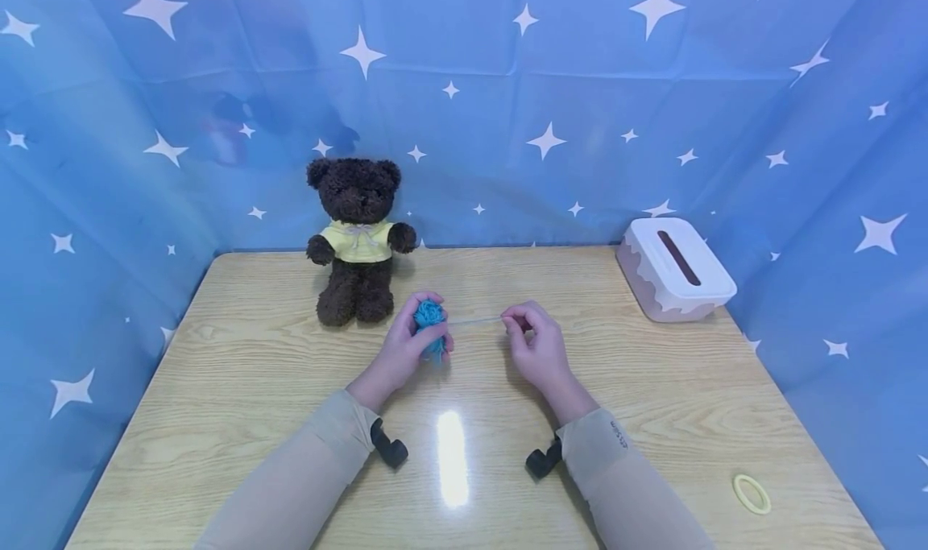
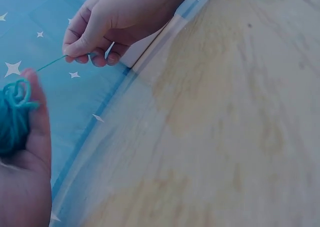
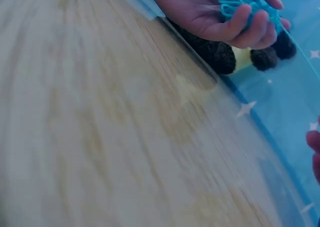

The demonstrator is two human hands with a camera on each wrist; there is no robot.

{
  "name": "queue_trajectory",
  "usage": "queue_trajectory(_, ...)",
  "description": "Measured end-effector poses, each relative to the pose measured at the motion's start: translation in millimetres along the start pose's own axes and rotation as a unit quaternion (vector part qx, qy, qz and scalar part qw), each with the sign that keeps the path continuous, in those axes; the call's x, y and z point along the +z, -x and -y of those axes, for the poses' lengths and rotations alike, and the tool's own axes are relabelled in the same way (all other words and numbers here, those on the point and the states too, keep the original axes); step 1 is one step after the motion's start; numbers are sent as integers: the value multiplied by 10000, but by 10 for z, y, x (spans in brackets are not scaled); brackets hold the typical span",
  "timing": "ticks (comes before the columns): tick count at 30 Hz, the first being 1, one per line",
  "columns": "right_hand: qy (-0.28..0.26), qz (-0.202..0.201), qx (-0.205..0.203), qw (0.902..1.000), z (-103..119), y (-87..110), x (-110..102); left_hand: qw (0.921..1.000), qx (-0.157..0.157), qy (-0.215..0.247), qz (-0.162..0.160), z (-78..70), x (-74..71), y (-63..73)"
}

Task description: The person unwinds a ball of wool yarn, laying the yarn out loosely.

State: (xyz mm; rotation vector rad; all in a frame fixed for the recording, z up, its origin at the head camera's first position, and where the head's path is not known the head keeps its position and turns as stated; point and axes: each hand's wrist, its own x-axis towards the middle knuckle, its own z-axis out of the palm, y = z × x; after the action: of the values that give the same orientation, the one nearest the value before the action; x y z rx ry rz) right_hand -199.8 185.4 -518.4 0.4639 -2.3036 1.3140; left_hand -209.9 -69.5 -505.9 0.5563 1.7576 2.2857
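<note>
A ball of blue yarn point(image 1: 429, 315) lies in my left hand point(image 1: 408, 337), with the thumb and fingers curled round it. In the right wrist view the left fingers wrap the yarn ball point(image 3: 245, 2) from below, and loose loops stick out. One strand point(image 1: 474, 321) runs taut from the ball across to my right hand point(image 1: 538, 345). The right thumb and forefinger pinch that strand, as the left wrist view also shows at the right hand point(image 2: 107, 24). Both hands are over the middle of the table.
A dark brown teddy bear point(image 1: 355, 200) in a yellow top stands at the back left of the wooden table point(image 1: 239, 389). At the back right is a white-lidded tissue box point(image 1: 652, 288). A pale yellow ring point(image 1: 751, 494) lies near the front right. Blue star-patterned cloth point(image 1: 464, 171) hangs behind.
</note>
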Motion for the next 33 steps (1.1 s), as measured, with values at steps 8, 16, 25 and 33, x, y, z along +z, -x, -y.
queue_trajectory(8, -202, 1266, 274, 9914, 31, 14, 17, 9992, 142, -131, -338, 50, -18, -32)
queue_trajectory(16, -930, 1638, 981, 9772, 218, 26, 166, 9992, 184, -290, -193, 61, -17, -40)
queue_trajectory(25, -1355, 1605, 1817, 9607, 446, 87, 354, 9962, 316, -803, 78, 48, -20, -45)
queue_trajectory(33, -1262, 1045, 1418, 9762, 367, 84, 375, 9985, 119, -529, 96, 26, -17, -38)
